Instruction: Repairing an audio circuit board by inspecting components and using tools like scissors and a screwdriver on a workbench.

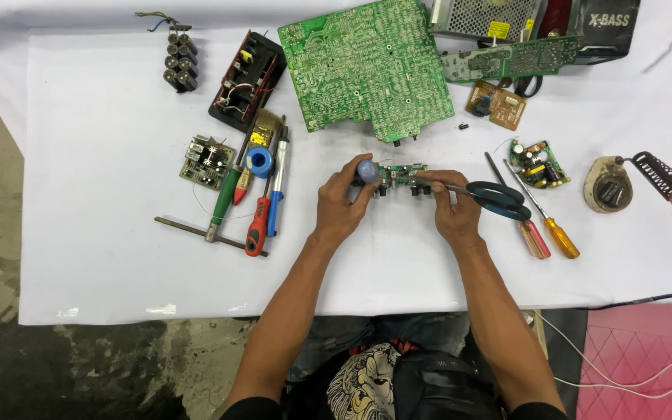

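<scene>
My left hand (341,204) grips the left end of a small narrow green circuit board (397,176), next to a grey-blue knob (367,169) on it. My right hand (453,208) holds the board's right end. A thin metal tool (441,187) runs from my right fingers toward the blue-handled scissors (499,199) just to the right; whether the hand pinches it, I cannot tell. The board is held just above the white cloth (118,272).
A large green circuit board (367,66) lies behind. Screwdrivers, a brush and a solder spool (259,162) lie at left. Two more screwdrivers (546,229), a small board (538,163) and a soldering iron stand (608,187) lie at right. A battery pack (180,61) sits far left.
</scene>
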